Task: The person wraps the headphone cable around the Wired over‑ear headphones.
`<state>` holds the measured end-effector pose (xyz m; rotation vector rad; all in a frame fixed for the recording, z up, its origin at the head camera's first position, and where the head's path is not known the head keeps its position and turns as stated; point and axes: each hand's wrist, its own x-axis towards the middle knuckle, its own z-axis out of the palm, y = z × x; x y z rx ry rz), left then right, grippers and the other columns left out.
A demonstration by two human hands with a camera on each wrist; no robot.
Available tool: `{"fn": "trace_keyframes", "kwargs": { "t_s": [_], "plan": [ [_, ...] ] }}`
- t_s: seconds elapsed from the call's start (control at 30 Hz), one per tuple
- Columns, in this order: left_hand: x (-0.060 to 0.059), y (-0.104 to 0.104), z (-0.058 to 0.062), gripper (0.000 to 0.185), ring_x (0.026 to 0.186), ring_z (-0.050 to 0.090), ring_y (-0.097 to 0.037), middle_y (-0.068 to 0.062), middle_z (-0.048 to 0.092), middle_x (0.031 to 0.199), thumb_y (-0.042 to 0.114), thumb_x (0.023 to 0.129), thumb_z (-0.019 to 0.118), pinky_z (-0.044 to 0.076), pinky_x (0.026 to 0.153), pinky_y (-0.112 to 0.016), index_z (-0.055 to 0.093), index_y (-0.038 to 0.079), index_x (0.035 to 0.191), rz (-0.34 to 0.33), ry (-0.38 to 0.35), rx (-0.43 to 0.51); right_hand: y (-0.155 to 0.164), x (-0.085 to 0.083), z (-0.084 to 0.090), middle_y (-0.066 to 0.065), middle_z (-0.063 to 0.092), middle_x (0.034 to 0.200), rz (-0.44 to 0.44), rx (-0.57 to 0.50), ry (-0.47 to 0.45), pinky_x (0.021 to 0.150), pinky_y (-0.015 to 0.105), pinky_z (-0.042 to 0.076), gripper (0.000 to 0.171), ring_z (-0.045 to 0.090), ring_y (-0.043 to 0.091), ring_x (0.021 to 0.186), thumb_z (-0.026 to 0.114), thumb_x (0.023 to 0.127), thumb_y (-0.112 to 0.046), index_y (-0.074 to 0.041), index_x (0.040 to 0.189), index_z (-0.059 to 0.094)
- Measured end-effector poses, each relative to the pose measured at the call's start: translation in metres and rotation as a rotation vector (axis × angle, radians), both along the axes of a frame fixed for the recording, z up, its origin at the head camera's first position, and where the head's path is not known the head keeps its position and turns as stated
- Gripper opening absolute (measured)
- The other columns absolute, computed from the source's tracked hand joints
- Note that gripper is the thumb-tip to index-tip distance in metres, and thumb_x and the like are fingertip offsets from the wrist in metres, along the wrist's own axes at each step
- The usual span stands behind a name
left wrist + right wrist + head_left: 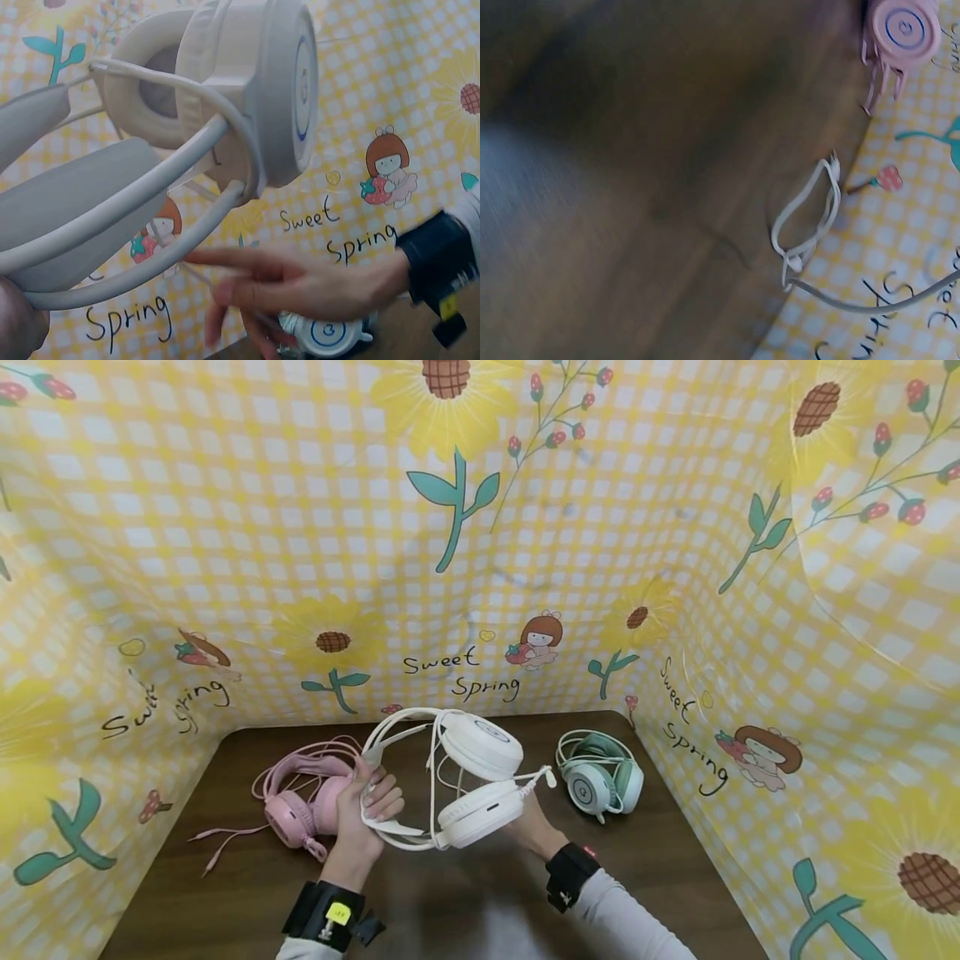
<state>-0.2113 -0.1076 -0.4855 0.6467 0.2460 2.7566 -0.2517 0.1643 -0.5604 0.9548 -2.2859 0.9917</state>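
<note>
The white headset looks like smooth plastic with a soft sheen — its earcup pad matt and cushioned. The pink headset and green headset show the same smooth plastic shells. The counter is dark wood-grain, faintly glossy. The backdrop is printed sheet — creased, slightly shiny.

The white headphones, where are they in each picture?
Head: white headphones in the middle, held up by the left hand and right hand.
Left wrist: upper left, big and close.
Right wrist: only a looped white cable, perhaps theirs.
Shared landmark: the pink headphones, seen in head and right wrist.
</note>
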Motion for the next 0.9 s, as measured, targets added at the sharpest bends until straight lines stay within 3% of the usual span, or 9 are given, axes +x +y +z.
{"fn": "trace_keyframes", "kwargs": {
  "t_s": [0.07,0.17,0.27,0.33,0.5,0.6,0.73,0.9],
  "plan": [
    [-0.001,0.002,0.004,0.05,0.048,0.011,-0.006,0.006,0.012,0.061,0.042,0.106,0.019,0.014,0.045,-0.017,0.044,0.009,0.079,0.028,-0.019,-0.005,-0.005,0.005,-0.007,0.009,0.07,0.1,0.011,-0.025,0.0,0.076,0.035,0.055,0.02,0.068,0.02,0.091,0.061,0.095,-0.005,-0.001,0.113,0.068],
    [-0.001,0.005,0.009,0.047,0.048,0.01,-0.006,0.006,0.011,0.061,0.041,0.106,0.027,0.012,0.045,-0.017,0.045,0.008,0.078,0.045,-0.06,-0.002,-0.014,0.01,-0.016,0.004,0.065,0.081,-0.007,-0.054,0.092,0.059,0.024,0.049,0.01,0.06,0.01,0.069,0.058,0.099,-0.007,-0.004,0.1,0.067],
    [-0.002,0.009,0.015,0.046,0.049,0.008,-0.005,0.007,0.01,0.062,0.041,0.106,0.034,0.011,0.046,-0.017,0.045,0.008,0.076,0.048,-0.11,0.002,-0.024,0.018,-0.019,-0.002,0.054,0.068,-0.036,-0.052,0.123,0.05,0.016,0.036,0.011,0.044,0.003,0.056,0.059,0.096,0.001,-0.008,0.09,0.063],
    [-0.004,0.011,0.019,0.046,0.049,0.007,-0.005,0.007,0.01,0.062,0.041,0.105,0.039,0.011,0.046,-0.017,0.045,0.009,0.073,0.061,-0.149,-0.002,-0.03,0.023,-0.019,-0.003,0.051,0.066,-0.053,-0.011,0.105,0.051,0.014,0.033,0.015,0.042,0.003,0.055,0.063,0.092,0.005,-0.009,0.086,0.061],
    [-0.007,0.013,0.034,0.047,0.05,0.005,-0.006,0.006,0.009,0.062,0.041,0.104,0.043,0.013,0.045,-0.018,0.043,0.009,0.069,0.138,-0.225,-0.026,-0.043,0.03,-0.021,0.0,0.062,0.077,-0.034,0.08,0.091,0.054,0.021,0.045,0.008,0.056,0.008,0.063,0.063,0.093,0.0,-0.006,0.098,0.063],
    [-0.009,0.012,0.039,0.047,0.051,0.004,-0.007,0.005,0.01,0.062,0.04,0.103,0.045,0.014,0.045,-0.018,0.042,0.01,0.068,0.198,-0.267,-0.047,-0.046,0.035,-0.022,0.001,0.07,0.09,-0.015,0.071,0.117,0.06,0.028,0.053,0.025,0.066,0.011,0.074,0.061,0.096,-0.003,-0.008,0.121,0.06],
    [-0.012,0.009,0.039,0.044,0.052,0.004,-0.008,0.004,0.014,0.059,0.038,0.102,0.049,0.015,0.043,-0.017,0.04,0.011,0.068,0.322,-0.339,-0.108,-0.047,0.044,-0.018,-0.002,0.072,0.094,-0.006,0.084,0.155,0.065,0.029,0.055,0.047,0.068,0.011,0.08,0.058,0.098,-0.006,-0.009,0.144,0.047],
    [-0.014,0.006,0.036,0.034,0.05,0.005,-0.008,0.004,0.018,0.055,0.026,0.104,0.049,0.012,0.045,-0.017,0.054,0.015,0.072,0.428,-0.419,-0.142,-0.048,0.054,-0.005,-0.007,0.071,0.096,0.014,0.114,0.229,0.067,0.023,0.055,0.045,0.068,0.007,0.082,0.05,0.104,-0.014,-0.007,0.148,0.044]
  ]
}}
